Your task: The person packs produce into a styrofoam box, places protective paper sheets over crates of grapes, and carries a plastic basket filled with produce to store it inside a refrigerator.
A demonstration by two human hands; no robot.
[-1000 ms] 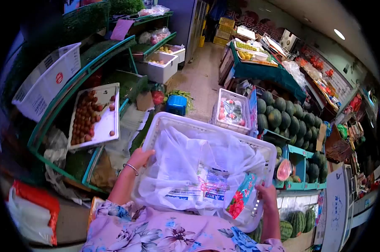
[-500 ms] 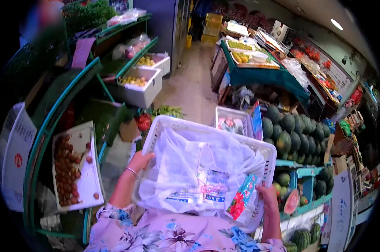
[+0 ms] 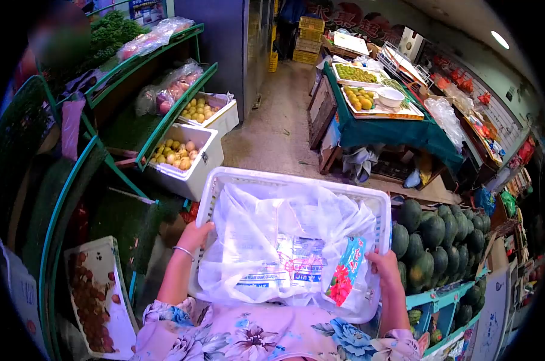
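A white plastic basket [image 3: 296, 178] is held level against the body, in front of the flowered shirt. My left hand [image 3: 195, 236] is closed on its left edge, a bracelet at the wrist. On the right edge my right hand [image 3: 385, 268] is closed too, thumb over the rim. Crumpled white translucent plastic [image 3: 242, 228] lines the basket. On it lie a printed packet [image 3: 299, 262] with blue letters and a turquoise packet [image 3: 347, 271] with red flowers, near my right hand.
White boxes of yellow fruit [image 3: 191, 159] stand beside green shelves at left. A tray of reddish fruit [image 3: 95, 295] lies lower left. Watermelons [image 3: 435, 231] are piled at right, below a green-draped table [image 3: 368, 129]. The aisle floor [image 3: 278, 126] runs ahead to stacked yellow crates [image 3: 309, 39].
The view has moved forward along the aisle. The fruit boxes and draped table appear nearer, and the reddish fruit tray has slid toward the lower left. Both hands keep hold of the basket.
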